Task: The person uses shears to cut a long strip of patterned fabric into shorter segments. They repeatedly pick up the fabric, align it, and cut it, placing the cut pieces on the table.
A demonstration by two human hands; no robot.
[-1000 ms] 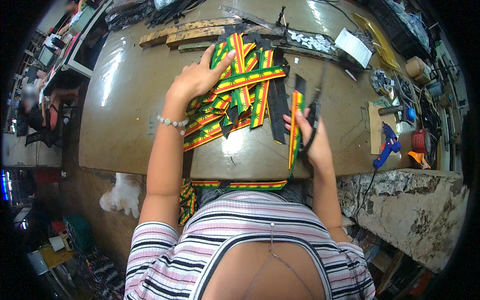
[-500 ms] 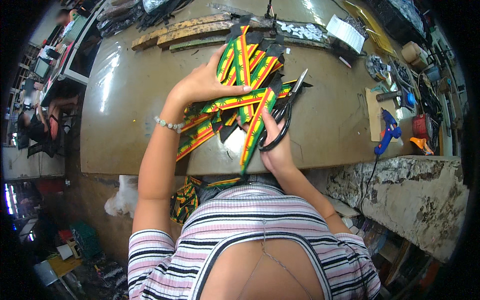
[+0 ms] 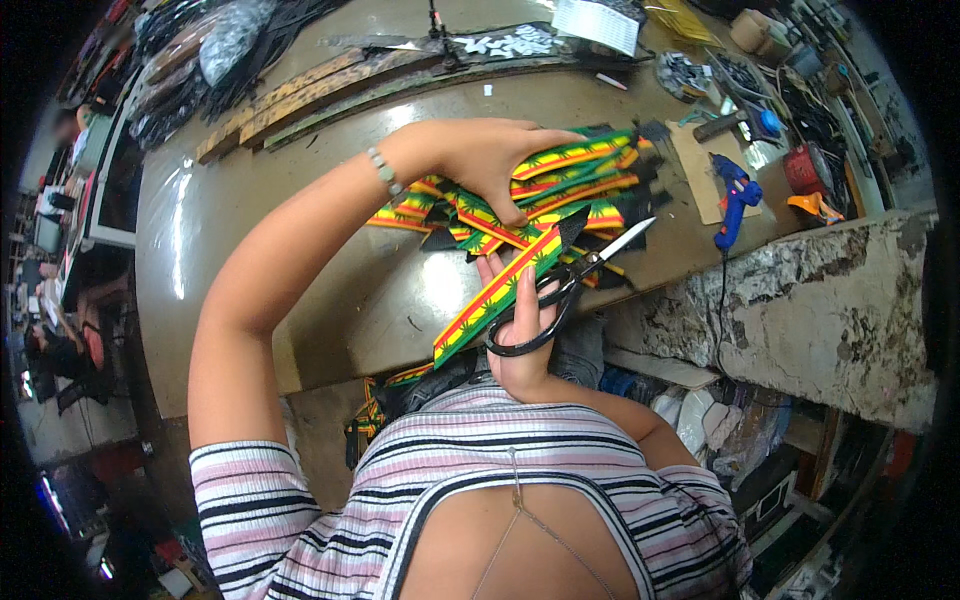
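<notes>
Fingers of the right hand (image 3: 520, 335) are closed around one striped strap (image 3: 497, 292) and the black scissors (image 3: 560, 300) together, just below the middle of the frame. That strap is green, yellow and red. Its long way runs on a slant, from the lower left by the person's chest up to the upper right, where its top end meets the pile of straps (image 3: 540, 195). The scissors lie beside it on the same slant, to its right, with the shiny blades pointing to the upper right and open a little. The left hand (image 3: 490, 160) lies flat on top of the pile, fingers spread and pressing down, in the upper middle of the frame. So the right hand is the nearer one to the single strap, and the left hand is above it, on the heap. All this sits on a brown table (image 3: 260, 220). A blue glue gun (image 3: 735, 190) lies far off to the right.
</notes>
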